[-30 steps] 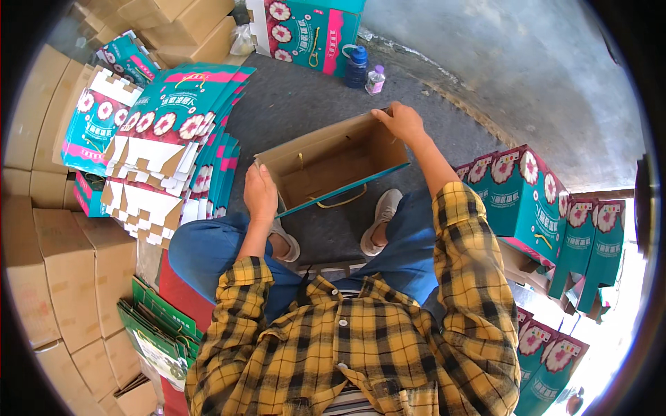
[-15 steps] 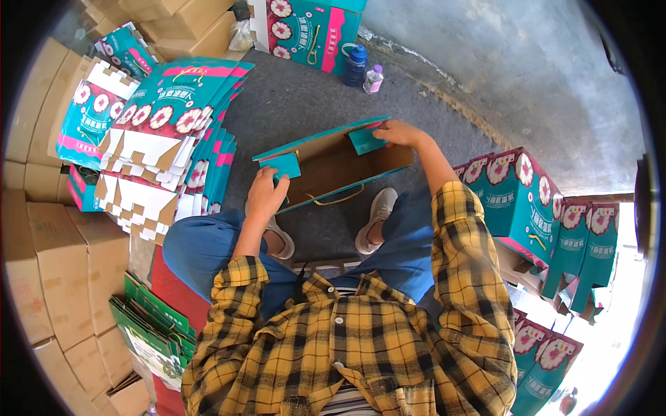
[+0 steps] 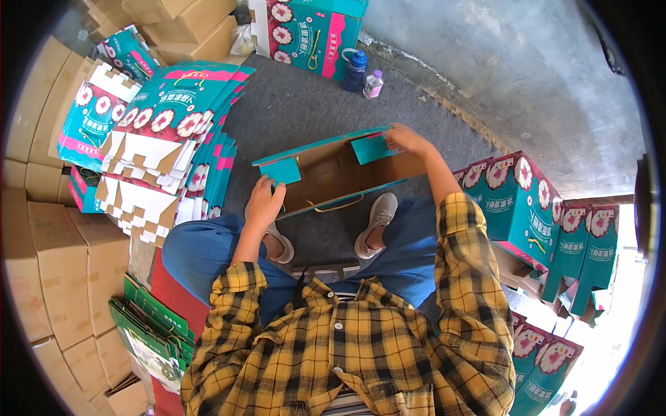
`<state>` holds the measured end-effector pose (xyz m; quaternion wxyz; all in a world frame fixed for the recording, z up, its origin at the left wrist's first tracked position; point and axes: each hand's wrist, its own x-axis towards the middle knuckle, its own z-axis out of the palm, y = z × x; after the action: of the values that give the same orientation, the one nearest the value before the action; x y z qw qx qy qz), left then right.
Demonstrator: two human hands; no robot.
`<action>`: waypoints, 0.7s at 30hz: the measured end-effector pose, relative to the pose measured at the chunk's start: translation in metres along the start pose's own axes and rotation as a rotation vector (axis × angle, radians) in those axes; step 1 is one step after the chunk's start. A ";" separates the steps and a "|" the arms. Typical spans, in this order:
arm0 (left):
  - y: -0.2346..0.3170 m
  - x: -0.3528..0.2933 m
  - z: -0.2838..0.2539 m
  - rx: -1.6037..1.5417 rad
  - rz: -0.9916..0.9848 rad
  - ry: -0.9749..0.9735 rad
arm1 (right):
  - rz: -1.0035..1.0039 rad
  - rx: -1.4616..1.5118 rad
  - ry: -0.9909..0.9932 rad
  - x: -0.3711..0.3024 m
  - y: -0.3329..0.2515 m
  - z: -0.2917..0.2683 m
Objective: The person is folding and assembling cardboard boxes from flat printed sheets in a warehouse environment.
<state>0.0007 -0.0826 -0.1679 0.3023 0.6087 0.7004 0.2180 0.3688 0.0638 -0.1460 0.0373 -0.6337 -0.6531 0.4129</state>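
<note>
A teal cardboard gift box (image 3: 326,182) stands between my feet with its top open and its plain brown inside showing. At its two ends, a left teal flap (image 3: 280,170) and a right teal flap (image 3: 371,149) lean over the opening. My left hand (image 3: 264,202) grips the left end wall, thumb toward the near corner. At the far right corner, my right hand (image 3: 408,139) pinches the box's edge beside the right flap. A yellow cord handle (image 3: 334,205) hangs along the near side.
Flat teal-and-pink cartons (image 3: 166,118) are piled at the left, by stacked brown boxes (image 3: 59,256). Green folded bags (image 3: 149,333) lie lower left. Finished-looking teal boxes (image 3: 524,208) stand at right. A blue bottle (image 3: 354,72) and small clear bottle (image 3: 373,84) stand beyond the box.
My right hand has moved slightly right and nearer, and the box's right end has shifted with it. The left hand has slid off the left flap down to the end wall.
</note>
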 end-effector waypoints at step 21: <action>0.010 -0.002 -0.021 -0.121 0.032 -0.144 | -0.136 -0.818 0.146 -0.009 -0.021 0.046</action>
<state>-0.0066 -0.0814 -0.1460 0.3846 0.6145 0.6527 0.2202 0.3274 0.0362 -0.1589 -0.1440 -0.5794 -0.7991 0.0702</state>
